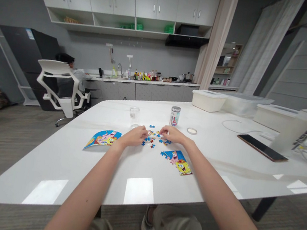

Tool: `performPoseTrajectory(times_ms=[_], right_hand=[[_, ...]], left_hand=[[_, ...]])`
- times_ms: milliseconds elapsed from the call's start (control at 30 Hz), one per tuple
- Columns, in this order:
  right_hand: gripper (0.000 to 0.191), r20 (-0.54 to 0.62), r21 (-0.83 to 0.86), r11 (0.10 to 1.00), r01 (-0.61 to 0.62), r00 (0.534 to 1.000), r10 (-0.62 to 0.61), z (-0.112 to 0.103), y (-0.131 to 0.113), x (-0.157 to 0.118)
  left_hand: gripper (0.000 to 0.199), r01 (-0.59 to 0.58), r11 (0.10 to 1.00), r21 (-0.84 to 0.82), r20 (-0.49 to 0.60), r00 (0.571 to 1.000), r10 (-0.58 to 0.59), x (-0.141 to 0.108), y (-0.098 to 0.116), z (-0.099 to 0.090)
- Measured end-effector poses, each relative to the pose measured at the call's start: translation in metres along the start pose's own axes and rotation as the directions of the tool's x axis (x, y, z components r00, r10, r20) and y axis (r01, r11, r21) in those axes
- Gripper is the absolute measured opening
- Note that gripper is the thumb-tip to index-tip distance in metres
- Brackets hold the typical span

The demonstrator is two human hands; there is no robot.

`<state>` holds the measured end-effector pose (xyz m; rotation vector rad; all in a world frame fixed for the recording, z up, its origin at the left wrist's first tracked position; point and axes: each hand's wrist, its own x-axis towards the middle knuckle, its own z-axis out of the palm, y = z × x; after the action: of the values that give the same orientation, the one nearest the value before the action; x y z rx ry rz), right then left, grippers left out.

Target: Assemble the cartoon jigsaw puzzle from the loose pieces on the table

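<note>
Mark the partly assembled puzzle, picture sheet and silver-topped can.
Partly assembled puzzle (177, 161): head view, middle of its face.
Picture sheet (103, 139): head view, printed face.
Silver-topped can (174, 117): head view, side wall.

Smooth, glossy tabletop (56, 162) — card-like puzzle section (177, 161), paper picture sheet (104, 138), glass-clear jar (134, 112), cloth curtain (219, 36)
</note>
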<state>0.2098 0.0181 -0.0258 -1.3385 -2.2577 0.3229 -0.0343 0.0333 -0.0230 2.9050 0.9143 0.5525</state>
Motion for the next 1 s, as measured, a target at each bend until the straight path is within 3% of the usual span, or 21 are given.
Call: performPoseTrajectory(times_ms=[133,333,600,1000], right_hand=[[0.031,-0.009,-0.016,1.000,0.000,1.000,0.000,0.001,0.002,0.000],[0.031,-0.006,-0.030,0.999,0.016,1.000,-0.017,0.002,0.001,0.000],[0.030,-0.008,-0.054,0.998,0.023,1.000,-0.024,0.002,0.002,0.000],[0.029,0.005,-0.090,0.996,0.008,1.000,-0.008,0.003,0.001,0.000]], left_hand=[[0.014,0.015,1.000,0.005,0.046,0.999,-0.015,-0.005,-0.004,-0.008],[0.021,0.123,0.988,0.092,0.065,0.990,-0.129,-0.005,0.000,-0.018],[0.025,0.299,0.930,0.214,0.162,0.928,-0.336,-0.015,-0.004,-0.029],[0.028,0.311,0.912,0.266,0.199,0.908,-0.368,-0.015,-0.003,-0.029]])
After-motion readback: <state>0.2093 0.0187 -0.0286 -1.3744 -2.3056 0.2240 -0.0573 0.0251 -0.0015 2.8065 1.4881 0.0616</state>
